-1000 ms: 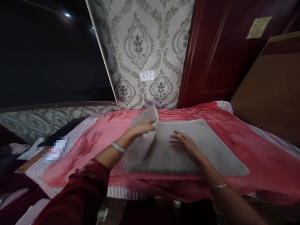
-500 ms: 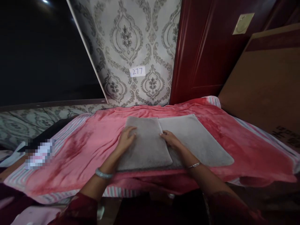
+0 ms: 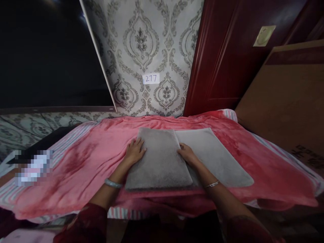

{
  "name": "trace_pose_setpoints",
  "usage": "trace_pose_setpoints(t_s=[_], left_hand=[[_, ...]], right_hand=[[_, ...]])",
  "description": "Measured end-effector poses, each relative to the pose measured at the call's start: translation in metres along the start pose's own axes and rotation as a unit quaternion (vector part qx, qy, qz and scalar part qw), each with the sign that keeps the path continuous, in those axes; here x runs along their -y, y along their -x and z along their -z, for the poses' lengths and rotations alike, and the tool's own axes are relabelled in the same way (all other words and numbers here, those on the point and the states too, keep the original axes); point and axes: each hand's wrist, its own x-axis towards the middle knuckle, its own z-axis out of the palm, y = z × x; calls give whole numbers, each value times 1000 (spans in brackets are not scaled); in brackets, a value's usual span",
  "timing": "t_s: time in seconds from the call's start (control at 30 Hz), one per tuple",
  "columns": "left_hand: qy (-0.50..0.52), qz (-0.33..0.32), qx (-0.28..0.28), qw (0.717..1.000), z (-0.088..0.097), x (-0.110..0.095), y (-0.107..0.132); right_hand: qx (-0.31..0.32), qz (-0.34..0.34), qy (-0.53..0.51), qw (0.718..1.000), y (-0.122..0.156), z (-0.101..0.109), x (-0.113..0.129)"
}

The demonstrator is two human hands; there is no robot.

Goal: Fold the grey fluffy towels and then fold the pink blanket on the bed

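A grey towel (image 3: pixel 162 158) lies on a pink blanket (image 3: pixel 83 162), its left part folded over onto the middle so a single layer (image 3: pixel 215 158) stays bare on the right. My left hand (image 3: pixel 134 152) rests flat at the left edge of the folded part, fingers spread. My right hand (image 3: pixel 186 156) lies flat along the right edge of that fold, fingers extended. Neither hand grips anything.
The blanket covers a striped surface (image 3: pixel 126 213). Behind it stands patterned wallpaper with a label reading 277 (image 3: pixel 151 78), a dark red door (image 3: pixel 222 57) and a brown board (image 3: pixel 286 101) at right. A dark panel (image 3: pixel 45 54) fills the upper left.
One second ago my left hand held the towel's left flap lifted; it was laid over the middle. Since then both hands stay pressed flat at the fold's edges.
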Motion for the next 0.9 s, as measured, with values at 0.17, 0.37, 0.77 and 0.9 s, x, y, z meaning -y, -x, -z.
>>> trace_pose_setpoints(t_s=[0.17, 0.37, 0.77, 0.9], left_hand=[[-57, -24, 2, 998, 16, -22, -29], [-100, -38, -41, 993, -18, -32, -26], [-75, -37, -27, 996, -19, -26, -28], [-82, -46, -31, 995, -19, -27, -29]], right_hand=[[-7, -17, 42, 999, -31, 2, 17], [-39, -48, 73, 995, -67, -11, 38], [-145, -16, 166, 975, -66, -28, 39], [-128, -19, 170, 977, -60, -16, 39]])
